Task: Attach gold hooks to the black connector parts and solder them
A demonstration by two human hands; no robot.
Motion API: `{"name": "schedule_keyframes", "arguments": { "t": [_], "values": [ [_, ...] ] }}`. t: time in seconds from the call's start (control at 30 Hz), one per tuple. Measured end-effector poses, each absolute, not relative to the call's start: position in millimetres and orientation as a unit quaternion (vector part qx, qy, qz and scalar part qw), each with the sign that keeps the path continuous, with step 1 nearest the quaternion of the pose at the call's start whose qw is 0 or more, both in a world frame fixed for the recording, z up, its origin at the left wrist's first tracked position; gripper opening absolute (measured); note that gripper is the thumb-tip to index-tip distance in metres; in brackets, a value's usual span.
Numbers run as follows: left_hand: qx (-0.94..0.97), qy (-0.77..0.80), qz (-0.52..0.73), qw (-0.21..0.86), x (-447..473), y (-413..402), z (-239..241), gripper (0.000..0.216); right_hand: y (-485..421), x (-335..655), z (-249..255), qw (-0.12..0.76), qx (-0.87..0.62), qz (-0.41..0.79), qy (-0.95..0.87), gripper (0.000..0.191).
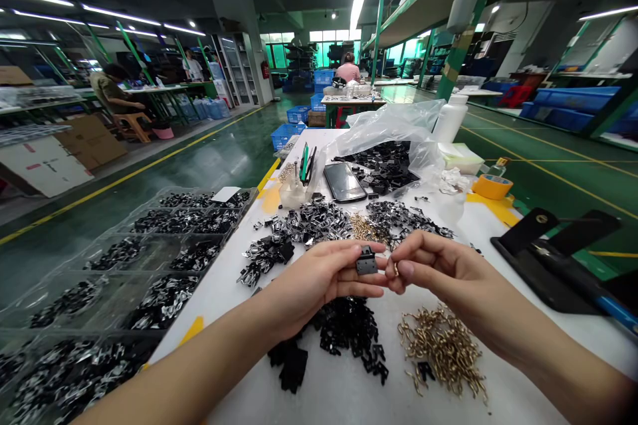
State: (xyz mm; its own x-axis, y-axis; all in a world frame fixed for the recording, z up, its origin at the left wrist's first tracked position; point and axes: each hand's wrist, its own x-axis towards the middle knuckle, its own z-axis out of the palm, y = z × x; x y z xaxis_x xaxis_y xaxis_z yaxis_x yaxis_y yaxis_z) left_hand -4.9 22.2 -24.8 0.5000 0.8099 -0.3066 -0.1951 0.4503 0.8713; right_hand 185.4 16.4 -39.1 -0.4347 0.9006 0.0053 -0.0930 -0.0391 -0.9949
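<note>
My left hand [329, 272] is turned palm up and holds a small black rectangular part [367, 261] between thumb and fingers. Close beside it, my right hand [423, 262] pinches a tiny brass-coloured piece [396, 268] between thumb and fingertips. Below the right hand lies a heap of curved brass pins [443, 348]. Loose black parts [349, 329] are piled under the left hand. Farther back sit piles of shiny black-and-silver pieces [319, 220], with more brass bits [366, 228] between them.
Compartment trays [114, 279] of finished-looking metal pieces stand at left. A phone [343, 182], a plastic bag [389, 129] of black parts, a white bottle [450, 118] and orange tape [492, 186] are at the back. A black stand [548, 265] holds a blue-handled tool at right.
</note>
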Motion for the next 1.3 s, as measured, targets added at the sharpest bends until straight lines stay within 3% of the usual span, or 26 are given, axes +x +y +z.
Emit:
{"name": "schedule_keyframes", "arguments": {
  "t": [0.3,0.5,0.57,0.67,0.73,1.0,1.3],
  "values": [
    [0.404,0.37,0.327,0.77,-6.8,20.8,-24.2,0.027,17.2,185.9,-40.5,0.406,-0.354,0.633,-0.556,0.007],
    [0.391,0.388,0.389,0.738,-10.4,25.8,-21.4,0.025,16.9,187.4,-39.1,0.386,-0.377,0.574,-0.616,0.014],
    [0.384,0.393,0.411,0.727,-11.6,27.2,-20.7,0.024,17.3,188.2,-42.8,0.367,-0.417,0.452,-0.698,0.014],
    [0.378,0.391,0.436,0.717,-13.3,29.1,-22.0,0.02,19.9,190.2,-53.9,0.304,-0.445,0.148,-0.829,0.015],
    [0.374,0.385,0.449,0.715,-14.5,30.6,-23.4,0.018,23.3,192.1,-62.5,0.258,-0.432,0.047,-0.863,0.018],
    [0.307,0.408,0.517,0.688,-20.3,37.7,-17.6,0.018,36.7,202.5,-78.0,0.154,-0.453,-0.02,-0.878,0.02],
    [0.314,0.391,0.499,0.707,-21.5,39.0,-19.9,0.02,27.2,194.0,-72.2,0.148,-0.406,0.006,-0.902,0.019]
  ]
}}
